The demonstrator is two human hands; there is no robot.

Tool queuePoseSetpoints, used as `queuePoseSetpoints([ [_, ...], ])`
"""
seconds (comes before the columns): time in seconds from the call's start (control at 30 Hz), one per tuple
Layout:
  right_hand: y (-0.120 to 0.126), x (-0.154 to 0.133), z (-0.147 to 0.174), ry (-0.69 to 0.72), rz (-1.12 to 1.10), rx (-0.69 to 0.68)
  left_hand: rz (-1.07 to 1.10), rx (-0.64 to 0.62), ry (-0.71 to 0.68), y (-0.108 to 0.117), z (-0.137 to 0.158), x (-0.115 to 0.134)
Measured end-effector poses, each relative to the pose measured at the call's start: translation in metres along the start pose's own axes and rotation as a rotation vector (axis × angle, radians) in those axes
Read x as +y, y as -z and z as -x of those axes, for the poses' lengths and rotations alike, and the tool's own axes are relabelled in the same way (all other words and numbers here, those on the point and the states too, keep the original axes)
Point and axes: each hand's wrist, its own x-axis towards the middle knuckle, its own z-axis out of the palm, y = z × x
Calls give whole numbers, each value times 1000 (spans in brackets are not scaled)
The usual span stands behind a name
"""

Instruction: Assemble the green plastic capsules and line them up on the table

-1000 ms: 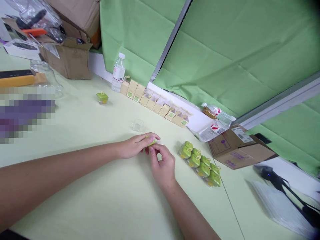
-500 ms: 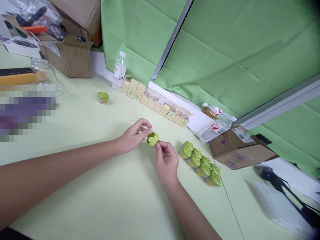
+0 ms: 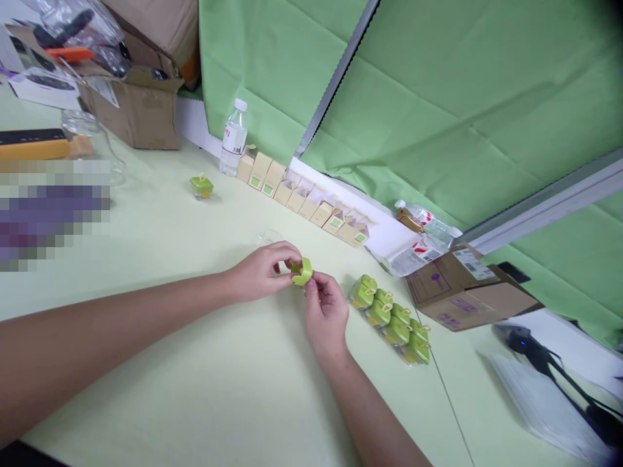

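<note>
Open cardboard box on a pale worktop, bottle before green cloth, left hand, fingers gripping a green piece held between both hands, right hand, fingers pinching its edge, green-lidded containers in two rows, printed carton at right.

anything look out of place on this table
One green-lidded container sits alone, away from the grouped containers. Near the purple-printed box, a clear bottle appears to lie on its side, unlike the upright bottle.
</note>
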Motion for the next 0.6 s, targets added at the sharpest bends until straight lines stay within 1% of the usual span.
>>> queuePoseSetpoints([
  [0.17, 0, -1, 3, 59, 71, -43, -42, -20, -22, 1, 1, 3],
  [0.3, -1, -2, 6, 138, 70, -68, -16, -46, 19, 0, 1, 5],
  [0.4, -1, -7, 6, 178, 129, -137, 3, -59, 34, 1, 1, 6],
  [0.5, -1, -13, 5, 202, 212, -193, 17, -107, 33, 2, 2, 7],
  [0.6, -1, -16, 4, 200, 238, -186, 54, -157, 60, 1, 3, 8],
])
